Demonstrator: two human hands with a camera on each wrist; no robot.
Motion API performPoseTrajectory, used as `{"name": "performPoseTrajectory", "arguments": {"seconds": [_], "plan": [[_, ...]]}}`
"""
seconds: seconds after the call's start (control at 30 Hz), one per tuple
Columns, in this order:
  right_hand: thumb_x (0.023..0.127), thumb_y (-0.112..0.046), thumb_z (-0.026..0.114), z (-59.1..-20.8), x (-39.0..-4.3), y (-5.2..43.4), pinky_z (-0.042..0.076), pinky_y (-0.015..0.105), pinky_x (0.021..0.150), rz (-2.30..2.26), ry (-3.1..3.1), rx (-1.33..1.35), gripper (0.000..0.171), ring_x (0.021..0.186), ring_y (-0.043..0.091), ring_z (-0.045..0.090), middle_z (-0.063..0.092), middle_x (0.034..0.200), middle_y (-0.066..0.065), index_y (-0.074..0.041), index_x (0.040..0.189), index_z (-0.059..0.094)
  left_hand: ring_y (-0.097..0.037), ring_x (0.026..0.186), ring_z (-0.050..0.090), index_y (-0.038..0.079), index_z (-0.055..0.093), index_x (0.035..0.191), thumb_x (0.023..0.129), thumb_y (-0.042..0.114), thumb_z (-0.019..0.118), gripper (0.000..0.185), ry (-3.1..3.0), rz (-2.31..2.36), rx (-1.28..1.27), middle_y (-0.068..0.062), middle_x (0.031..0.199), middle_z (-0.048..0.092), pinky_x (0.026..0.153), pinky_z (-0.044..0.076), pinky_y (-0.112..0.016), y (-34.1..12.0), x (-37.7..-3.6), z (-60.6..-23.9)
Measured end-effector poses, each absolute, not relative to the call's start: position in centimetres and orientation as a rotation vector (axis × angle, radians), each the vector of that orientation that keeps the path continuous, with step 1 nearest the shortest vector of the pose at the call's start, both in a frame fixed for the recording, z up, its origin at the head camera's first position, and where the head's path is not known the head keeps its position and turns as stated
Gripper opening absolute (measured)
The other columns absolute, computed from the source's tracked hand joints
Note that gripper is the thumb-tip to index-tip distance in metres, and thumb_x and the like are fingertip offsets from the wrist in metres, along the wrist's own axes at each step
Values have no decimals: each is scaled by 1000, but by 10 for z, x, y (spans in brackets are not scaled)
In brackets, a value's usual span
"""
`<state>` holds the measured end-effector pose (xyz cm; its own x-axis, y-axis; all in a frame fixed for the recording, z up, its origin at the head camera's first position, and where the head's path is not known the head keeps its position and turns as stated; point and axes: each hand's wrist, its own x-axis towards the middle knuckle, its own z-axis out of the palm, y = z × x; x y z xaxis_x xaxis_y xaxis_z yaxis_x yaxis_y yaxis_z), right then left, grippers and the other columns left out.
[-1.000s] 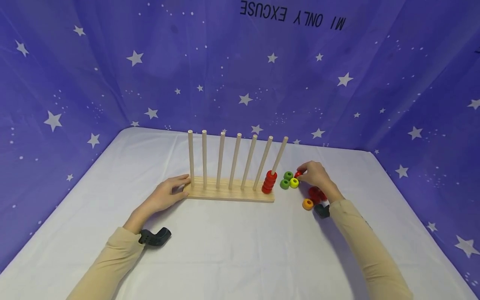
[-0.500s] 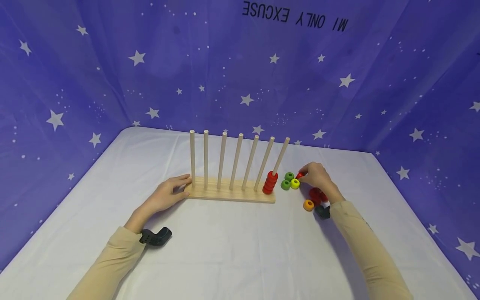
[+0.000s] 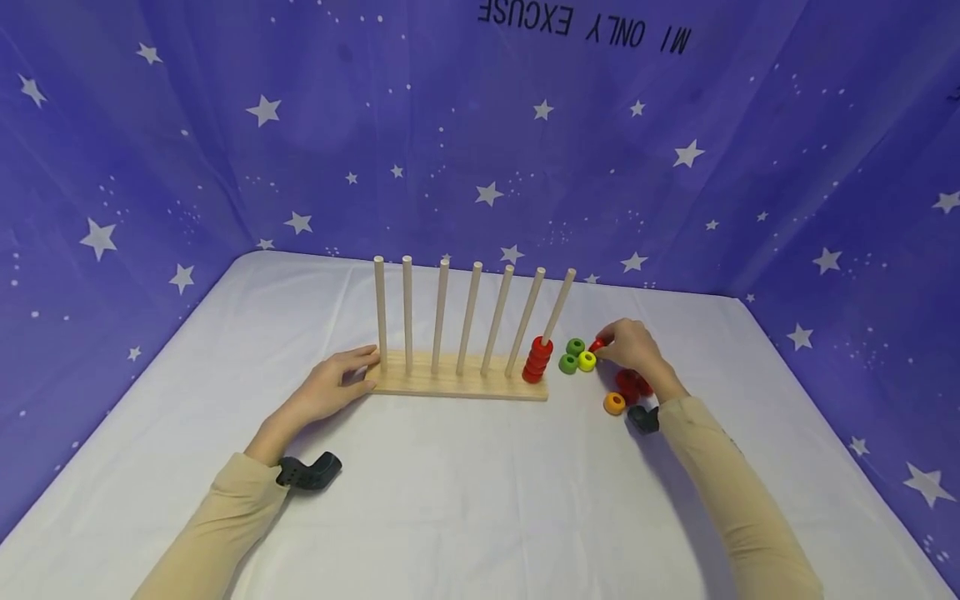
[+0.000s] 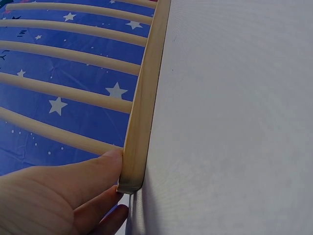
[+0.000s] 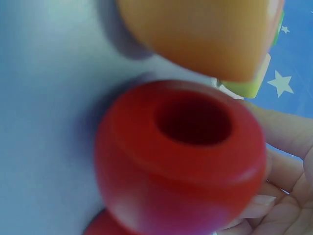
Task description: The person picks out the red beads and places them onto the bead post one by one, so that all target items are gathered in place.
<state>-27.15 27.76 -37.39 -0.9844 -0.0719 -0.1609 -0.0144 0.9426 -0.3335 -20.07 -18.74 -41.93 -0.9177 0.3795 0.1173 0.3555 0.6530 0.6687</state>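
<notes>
A wooden rack (image 3: pixel 457 385) with a row of upright pegs stands on the table in the head view. My left hand (image 3: pixel 327 389) grips the left end of its base; the left wrist view has the thumb (image 4: pixel 100 171) against the wood near the end peg. Several red beads (image 3: pixel 537 360) are stacked on the rightmost peg. Right of the rack, my right hand (image 3: pixel 632 344) pinches a red bead (image 3: pixel 596 344) between thumb and fingers, close to the table. Beside it lie two green beads (image 3: pixel 575 347) and a yellow bead (image 3: pixel 587 361).
Nearer the right wrist lie an orange bead (image 3: pixel 614 403) and several red beads (image 3: pixel 628 383), partly hidden by the arm. One red bead (image 5: pixel 181 161) looms large in the right wrist view. A purple star-patterned cloth (image 3: pixel 487 150) surrounds the white-covered table (image 3: pixel 450 500).
The head view shifts slightly. Both hands stay almost where they were, the left at the rack and the right at the red bead.
</notes>
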Motion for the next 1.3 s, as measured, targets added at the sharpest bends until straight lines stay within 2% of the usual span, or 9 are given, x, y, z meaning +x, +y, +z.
{"name": "performPoseTrajectory", "arguments": {"seconds": [0.17, 0.3, 0.43, 0.53, 0.63, 0.73, 0.9, 1.3], "plan": [[81, -21, 67, -364, -270, 281, 52, 37, 77, -533, 2938, -35, 38, 87, 28, 56, 66, 108, 19, 0, 113, 64, -42, 134, 33, -2, 43, 134, 90, 16, 56, 49, 2834, 1126, 636, -21, 145, 37, 110, 28, -56, -187, -203, -417], [82, -23, 66, -355, -267, 284, 47, 26, 62, -586, 2966, -5, 40, 82, 26, 52, 64, 111, 19, -2, 115, 62, -42, 134, 33, -2, 43, 134, 90, 16, 56, 49, 2841, 1126, 639, -21, 145, 37, 110, 28, -55, -186, -204, -415], [84, -23, 64, -348, -262, 284, 44, 21, 53, -629, 3010, 7, 39, 69, 22, 50, 62, 112, 19, -3, 116, 61, -42, 134, 33, -2, 43, 134, 90, 15, 56, 49, 2847, 1126, 641, -21, 145, 38, 110, 28, -55, -185, -205, -412], [84, -22, 63, -343, -256, 281, 42, 22, 45, -683, 3059, -23, 38, 52, 21, 50, 64, 104, 21, -2, 116, 61, -42, 134, 33, -2, 43, 134, 91, 16, 56, 49, 2848, 1126, 647, -21, 145, 38, 110, 28, -56, -185, -204, -412], [84, -23, 64, -340, -249, 276, 40, 23, 39, -760, 3096, -49, 36, 41, 22, 48, 65, 87, 21, -4, 115, 62, -42, 134, 33, -2, 43, 134, 91, 17, 56, 49, 2843, 1126, 649, -21, 145, 38, 109, 29, -56, -186, -202, -413], [83, -23, 67, -339, -243, 270, 37, 24, 39, -811, 3161, -110, 34, 43, 21, 47, 66, 81, 18, -6, 112, 64, -43, 134, 32, -3, 43, 134, 91, 17, 56, 49, 2835, 1125, 651, -22, 144, 38, 109, 29, -56, -187, -198, -416], [80, -22, 70, -333, -237, 258, 35, 22, 42, -841, 3307, -239, 32, 53, 18, 46, 69, 92, 14, -5, 107, 67, -43, 134, 33, -4, 44, 133, 90, 16, 57, 49, 2840, 1123, 652, -22, 144, 39, 109, 29, -56, -188, -196, -419], [79, -21, 72, -312, -228, 248, 36, 21, 44, -958, 3442, -342, 32, 55, 18, 45, 70, 99, 14, -5, 106, 67, -44, 133, 34, -3, 45, 133, 90, 17, 57, 49, 2852, 1126, 662, -22, 143, 40, 109, 29, -57, -187, -195, -419]]}}
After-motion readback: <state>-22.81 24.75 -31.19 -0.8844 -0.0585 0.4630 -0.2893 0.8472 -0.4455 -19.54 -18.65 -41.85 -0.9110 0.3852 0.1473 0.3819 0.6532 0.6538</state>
